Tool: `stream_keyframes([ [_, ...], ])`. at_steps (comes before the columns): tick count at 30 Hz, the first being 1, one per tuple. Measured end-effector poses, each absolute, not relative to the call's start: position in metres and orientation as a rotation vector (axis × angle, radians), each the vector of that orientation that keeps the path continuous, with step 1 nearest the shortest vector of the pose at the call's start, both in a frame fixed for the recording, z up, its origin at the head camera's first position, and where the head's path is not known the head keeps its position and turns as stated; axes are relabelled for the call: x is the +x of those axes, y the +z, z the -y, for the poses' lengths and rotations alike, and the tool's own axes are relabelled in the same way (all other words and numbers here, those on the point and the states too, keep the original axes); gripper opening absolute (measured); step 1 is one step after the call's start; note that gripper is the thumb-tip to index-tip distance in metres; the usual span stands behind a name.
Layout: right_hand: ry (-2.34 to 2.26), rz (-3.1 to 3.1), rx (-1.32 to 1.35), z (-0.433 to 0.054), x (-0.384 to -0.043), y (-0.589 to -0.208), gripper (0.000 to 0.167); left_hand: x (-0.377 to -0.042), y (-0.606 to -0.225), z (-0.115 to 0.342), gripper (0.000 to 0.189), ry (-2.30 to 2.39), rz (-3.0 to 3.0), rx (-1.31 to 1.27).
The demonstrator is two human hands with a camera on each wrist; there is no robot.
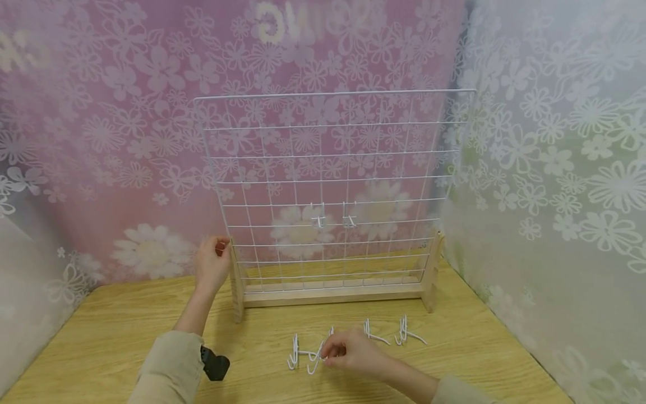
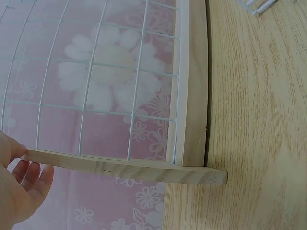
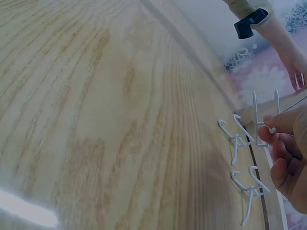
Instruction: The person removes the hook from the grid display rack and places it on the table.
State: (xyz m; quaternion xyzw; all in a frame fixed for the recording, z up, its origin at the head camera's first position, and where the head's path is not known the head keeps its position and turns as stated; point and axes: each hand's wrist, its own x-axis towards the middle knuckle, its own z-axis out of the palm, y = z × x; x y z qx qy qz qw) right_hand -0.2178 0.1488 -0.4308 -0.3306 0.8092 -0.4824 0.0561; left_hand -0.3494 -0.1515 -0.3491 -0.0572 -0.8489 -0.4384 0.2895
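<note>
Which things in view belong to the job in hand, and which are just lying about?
Likely part of the job:
white wire hook pinched by the right hand
loose white wire hooks
white wire grid panel
two hooks hung on it
wooden stand touched by the left hand

Likely just surroundings:
black wrist-worn device
floral backdrop
wood-grain tabletop

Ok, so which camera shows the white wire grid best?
The head view: the whole grid shows there, standing in its wooden stand. The left wrist view shows only part of it, turned sideways. In the right wrist view, I can't clearly make it out.
</note>
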Motion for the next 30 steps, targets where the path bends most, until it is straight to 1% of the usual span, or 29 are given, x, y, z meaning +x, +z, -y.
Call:
stream_keyframes([
  [11, -1.279, -2.596, -0.964, -0.139, -0.213, -0.446, 0.010, -0.349, -0.349, 0.150, 0.016, -1.192, 2.291, -0.135],
  [19, -1.204, -2.659, -0.989, -0.135, -0.210, -0.451, 0.006, -0.348, -0.347, 0.149, 0.016, -1.195, 2.311, -0.133],
  [30, -1.280, -2.629, -0.875, -0.132, -0.210, -0.459, 0.008, -0.349, -0.348, 0.151, 0.016, -1.213, 2.299, -0.138],
])
